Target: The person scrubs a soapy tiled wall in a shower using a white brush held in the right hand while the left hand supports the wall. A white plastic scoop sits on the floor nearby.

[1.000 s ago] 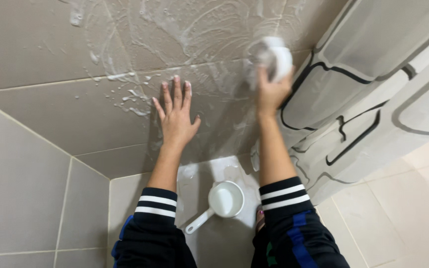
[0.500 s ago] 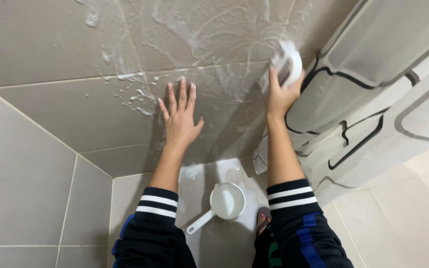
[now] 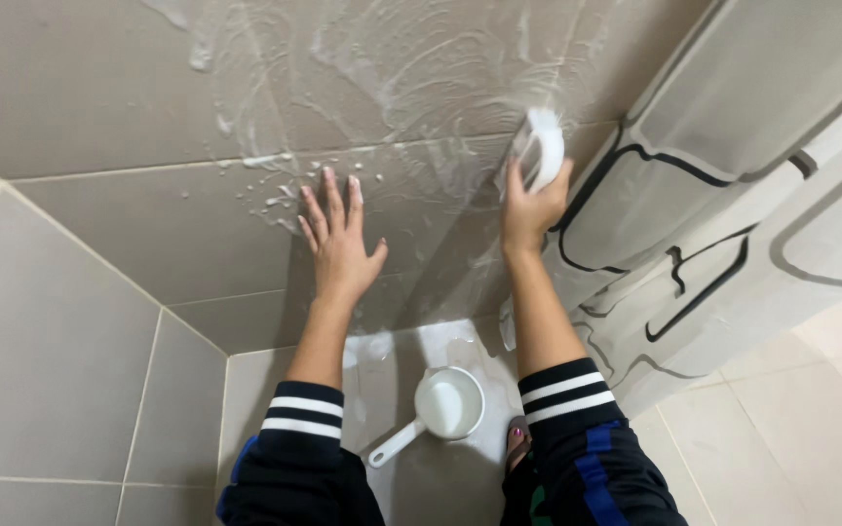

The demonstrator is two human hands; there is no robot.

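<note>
My right hand [image 3: 528,205] grips a white scrub brush [image 3: 541,148] and presses it against the grey tiled wall [image 3: 148,224], close to the shower curtain. Soapy foam streaks [image 3: 411,68] cover the tiles above and left of the brush. My left hand [image 3: 338,244] lies flat on the wall with its fingers spread, beside foam flecks at a grout line. Both sleeves are dark with white stripes.
A white dipper [image 3: 440,409] with a long handle, full of water, stands on the wet floor between my arms. A pale shower curtain [image 3: 733,195] with black line patterns hangs along the right. My bare foot [image 3: 516,443] shows beside the dipper. Beige floor tiles [image 3: 811,419] lie at lower right.
My right hand has carried the brush down and to the right along the wall, closer to the curtain. My left hand stays pressed flat at the same spot.
</note>
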